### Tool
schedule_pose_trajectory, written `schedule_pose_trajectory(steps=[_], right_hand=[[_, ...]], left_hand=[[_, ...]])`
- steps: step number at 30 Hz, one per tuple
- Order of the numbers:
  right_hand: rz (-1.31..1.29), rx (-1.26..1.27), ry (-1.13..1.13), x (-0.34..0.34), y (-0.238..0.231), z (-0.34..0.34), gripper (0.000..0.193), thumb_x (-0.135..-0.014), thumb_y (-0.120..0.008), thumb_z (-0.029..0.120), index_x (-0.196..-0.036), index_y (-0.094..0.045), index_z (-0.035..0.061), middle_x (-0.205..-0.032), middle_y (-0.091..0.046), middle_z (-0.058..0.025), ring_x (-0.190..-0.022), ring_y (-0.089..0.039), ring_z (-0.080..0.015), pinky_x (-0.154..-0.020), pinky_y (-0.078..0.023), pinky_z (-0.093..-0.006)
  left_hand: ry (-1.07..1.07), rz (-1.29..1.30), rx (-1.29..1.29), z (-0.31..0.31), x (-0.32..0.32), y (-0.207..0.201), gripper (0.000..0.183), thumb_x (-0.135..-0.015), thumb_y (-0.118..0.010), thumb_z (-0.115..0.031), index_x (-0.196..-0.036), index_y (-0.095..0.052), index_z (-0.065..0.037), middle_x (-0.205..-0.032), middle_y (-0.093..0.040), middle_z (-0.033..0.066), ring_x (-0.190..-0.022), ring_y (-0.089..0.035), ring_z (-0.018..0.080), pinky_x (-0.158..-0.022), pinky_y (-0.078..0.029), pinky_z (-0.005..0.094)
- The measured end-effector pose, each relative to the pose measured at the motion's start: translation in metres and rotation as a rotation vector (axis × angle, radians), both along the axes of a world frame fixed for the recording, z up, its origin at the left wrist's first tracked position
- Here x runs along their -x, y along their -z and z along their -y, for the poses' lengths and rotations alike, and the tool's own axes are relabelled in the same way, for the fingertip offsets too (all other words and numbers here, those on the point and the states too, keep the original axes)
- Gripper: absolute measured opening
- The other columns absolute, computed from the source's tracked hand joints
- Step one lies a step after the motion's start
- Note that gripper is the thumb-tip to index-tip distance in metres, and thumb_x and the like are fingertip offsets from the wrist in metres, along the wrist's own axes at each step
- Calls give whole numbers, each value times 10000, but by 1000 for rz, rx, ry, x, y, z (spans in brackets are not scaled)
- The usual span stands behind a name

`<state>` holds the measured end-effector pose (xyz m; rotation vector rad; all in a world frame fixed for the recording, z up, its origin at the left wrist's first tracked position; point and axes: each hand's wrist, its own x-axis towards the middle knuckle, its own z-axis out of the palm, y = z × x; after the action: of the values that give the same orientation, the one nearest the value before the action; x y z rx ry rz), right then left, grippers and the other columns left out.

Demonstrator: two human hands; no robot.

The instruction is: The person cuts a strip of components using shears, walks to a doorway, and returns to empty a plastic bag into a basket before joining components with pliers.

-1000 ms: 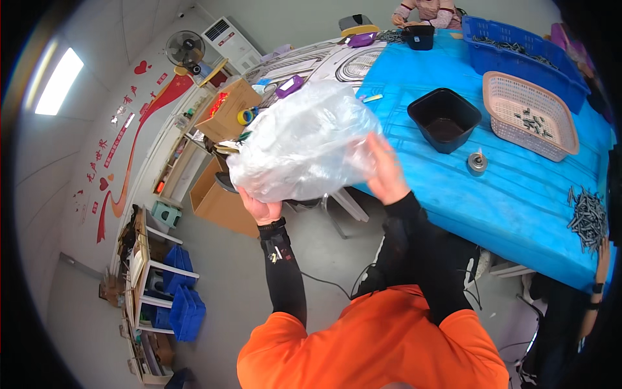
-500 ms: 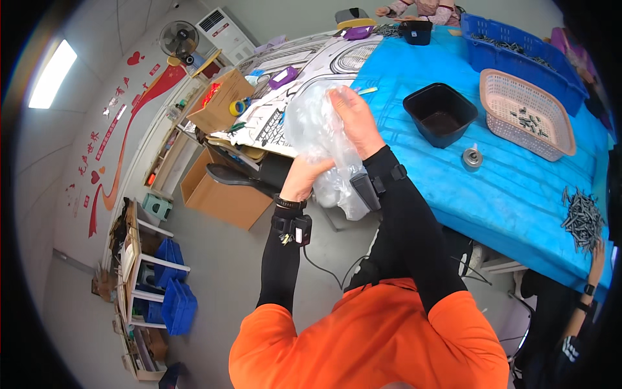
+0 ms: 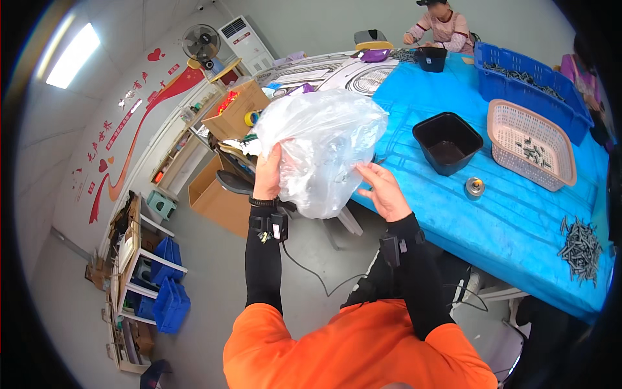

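A large clear plastic bag [image 3: 324, 146] is spread wide between my hands, puffed and wrinkled, in front of the table's near-left edge. My left hand [image 3: 267, 172] grips its left side, thumb up on the plastic and fingers partly hidden behind it. At the bag's right side my right hand [image 3: 385, 190] pinches the plastic between thumb and forefinger. To the right on the table stand a black square tub [image 3: 447, 144], a small round metal-topped container [image 3: 474, 188] and a pale pink perforated basket [image 3: 565, 159] with a few dark grey pieces in it.
Blue sheeting covers the table [image 3: 421, 207]. A pile of dark grey pieces [image 3: 580, 249] lies at the right, a blue crate [image 3: 541, 97] behind. Another person [image 3: 447, 29] sits at the far side. Cardboard boxes [image 3: 236, 110] and a shelf [image 3: 139, 259] stand left.
The bag has gone from bunched up to spread wide. My right hand has moved down and right, my left slightly left. Another person's hand by the grey pile is no longer seen.
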<state>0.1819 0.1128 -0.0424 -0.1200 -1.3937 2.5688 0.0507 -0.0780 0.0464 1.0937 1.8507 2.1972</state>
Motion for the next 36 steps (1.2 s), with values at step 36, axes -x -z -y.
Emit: schedule_pose_trajectory(steps=[36], right_hand=[[-286, -313, 343, 32, -8, -24, 560, -826, -611, 160, -1285, -330, 6, -1273, -417, -121, -1142, -427, -211, -896, -383, -327]], left_hand=[[437, -1510, 1815, -181, -26, -121, 401, -524, -763, -458, -764, -703, -143, -722, -643, 46, -780, -603, 252, -788, -392, 410]])
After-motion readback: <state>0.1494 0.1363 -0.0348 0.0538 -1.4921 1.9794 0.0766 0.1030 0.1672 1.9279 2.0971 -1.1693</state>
